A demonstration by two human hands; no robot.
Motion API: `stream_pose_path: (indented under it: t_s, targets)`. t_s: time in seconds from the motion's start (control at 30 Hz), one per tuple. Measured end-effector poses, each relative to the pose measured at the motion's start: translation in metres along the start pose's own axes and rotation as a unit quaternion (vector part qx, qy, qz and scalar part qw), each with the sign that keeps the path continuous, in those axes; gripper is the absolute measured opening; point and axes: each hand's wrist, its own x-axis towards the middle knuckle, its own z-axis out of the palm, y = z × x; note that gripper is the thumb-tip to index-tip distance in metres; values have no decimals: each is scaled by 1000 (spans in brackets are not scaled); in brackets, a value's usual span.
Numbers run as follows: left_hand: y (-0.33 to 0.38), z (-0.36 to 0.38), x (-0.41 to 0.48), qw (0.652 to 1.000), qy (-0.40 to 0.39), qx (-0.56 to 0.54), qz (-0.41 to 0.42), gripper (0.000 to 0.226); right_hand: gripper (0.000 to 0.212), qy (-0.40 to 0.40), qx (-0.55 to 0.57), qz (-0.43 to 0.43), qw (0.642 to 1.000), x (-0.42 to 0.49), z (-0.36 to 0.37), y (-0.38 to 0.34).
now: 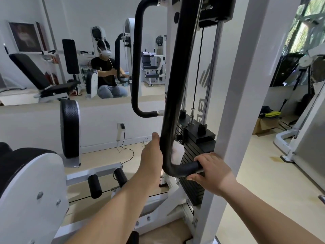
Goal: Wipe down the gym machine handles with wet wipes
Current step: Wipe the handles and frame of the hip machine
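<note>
Wiping the near handle's (177, 76) lower bend: my left hand (152, 155) clamps the wet wipe (178, 153) round the bar, while my right hand (211, 170) has its fingers (202, 158) curled round the bottom end. Next, I judge, slide the wipe upward, then do the far handle (138, 59).

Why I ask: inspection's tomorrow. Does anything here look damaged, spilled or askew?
The handle looks intact. On the floor at right, a yellowish patch could be a spill or stain; a cable trails loose below the wall socket.
</note>
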Motion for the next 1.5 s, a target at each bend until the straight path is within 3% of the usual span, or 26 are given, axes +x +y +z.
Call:
stream_pose_path:
  t_s: [0.13, 0.27, 0.4, 0.5, 0.57, 0.67, 0.73, 0.8, 0.87, 0.93, 1.0, 1.07, 1.13, 1.17, 1.23, 1.27, 1.37, 1.43, 1.5]
  targets:
    - [37, 8, 7, 995, -29, 25, 94, 57, 73, 6, -2, -1, 1000, 0, 1, 0]
    - [-22, 4, 4, 994, 2, 4, 107, 59, 77, -8, -11, 0, 1000, -1, -1, -2]
    - [-88, -7, -36, 1000, 15, 14, 21, 41, 83, -15, -15, 6, 1000, -2, -3, -4]
    - [-118, -11, -58, 992, 25, 40, -115, 59, 77, -21, -16, 9, 1000, -1, -4, -6]
    - [-115, -15, -55, 980, 61, -19, -190, 62, 75, -27, 1, 15, 1000, 0, -6, -5]
    - [-91, -28, -50, 960, 99, -105, -238, 59, 78, -12, 77, 19, 997, -13, -7, -15]
    - [-78, -38, -49, 958, 75, -139, -241, 53, 63, 89, 237, 51, 966, -39, -2, -34]
    - [-66, -42, -55, 966, 15, -142, -217, 44, 35, 174, 390, 124, 896, -64, 0, -61]
    - [-56, -43, -61, 970, -19, -136, -199, 37, 27, 141, 514, 180, 827, -78, -7, -83]
    - [-44, -44, -66, 971, -1, -159, -180, 32, 31, 83, 565, 202, 796, -77, -11, -89]
    - [-37, -50, -65, 971, 65, -179, -146, 35, 20, 123, 520, 179, 826, -71, -11, -81]
    - [-22, -52, -66, 981, 134, -130, -46, 39, 21, 206, 369, 133, 896, -58, -7, -62]
    - [-6, -43, -65, 970, 120, 16, 210, 31, 42, 192, 236, 58, 951, -38, -3, -36]
    - [-3, -39, -58, 911, 90, 137, 377, 33, 54, 130, 188, 46, 973, -29, -3, -24]
    - [0, -32, -30, 726, 35, 373, 577, 45, 71, -5, 88, 35, 995, -17, -5, -8]
    - [-2, -31, -13, 648, 23, 456, 610, 50, 78, -38, 43, 20, 998, -15, -3, -4]
    - [-1, -33, 15, 496, 30, 598, 629, 57, 86, -43, -29, 8, 999, -13, 4, -5]
    - [-8, -35, 23, 367, 14, 675, 640, 52, 86, -34, -36, 16, 999, -11, 8, -10]
    - [-22, -35, 26, 278, -21, 713, 643, 50, 85, -30, -41, 20, 998, -8, 10, -12]
